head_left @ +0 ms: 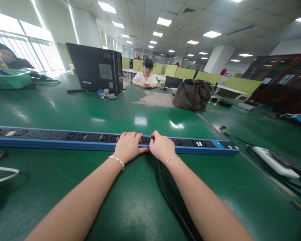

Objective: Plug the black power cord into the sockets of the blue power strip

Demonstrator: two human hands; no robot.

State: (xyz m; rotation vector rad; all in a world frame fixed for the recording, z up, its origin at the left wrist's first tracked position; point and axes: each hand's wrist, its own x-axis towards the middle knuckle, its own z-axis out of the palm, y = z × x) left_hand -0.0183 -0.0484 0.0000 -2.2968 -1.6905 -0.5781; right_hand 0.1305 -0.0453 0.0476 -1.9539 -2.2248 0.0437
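A long blue power strip (65,144) with a row of black sockets lies across the green table. My left hand (127,146) is closed over its middle, fingers on the top and far side, thumb along the near edge. Just to the right, my right hand (162,146) is closed on a black plug (152,137) at one of the sockets. How far the plug sits in the socket is hidden by my fingers. From below that hand a black power cord (168,194) runs down toward the table's near side.
Behind the strip stand a black computer case (95,68), gloves (106,94) and a brown bag (192,95). A green basket (10,80) is at far left. A white power strip (276,162) with cables lies right. Across the table sits a person (145,78).
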